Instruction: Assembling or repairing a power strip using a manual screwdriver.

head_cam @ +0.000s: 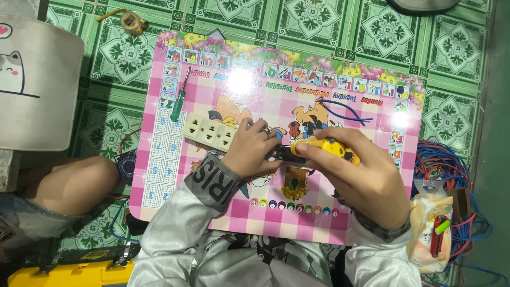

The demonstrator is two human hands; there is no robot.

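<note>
Left hand lay curled over the near end of the cream power strip, fingers folded shut on it; a ring showed on 1 finger. The strip ran away from that grip toward the upper left, with 3 socket faces exposed, flat on the pink checked cartoon surface.

Right hand was closed around a yellow-handled tool, thumb on top, its dark front end pointing at the left hand's fingertips. Tool tip and strip end met between the 2 grips; whether they actually touched could not be told, the fingers hid the joint.

Beyond the left grip, just past the strip's far end, a green-handled screwdriver lay on the surface, shaft pointing away from the person. Above the right grip, a loose blue wire curled on the surface, clear of both hands.

Outside the right grip, off the surface's edge, a tangle of blue and red wires sat on the green tiled floor, with a clear plastic bag of small parts on top of it. Outside the left grip, a bare knee rested by the surface edge. Far beyond it, a yellow tape measure lay on the floor. A yellow toolbox sat near the person's left elbow.
</note>
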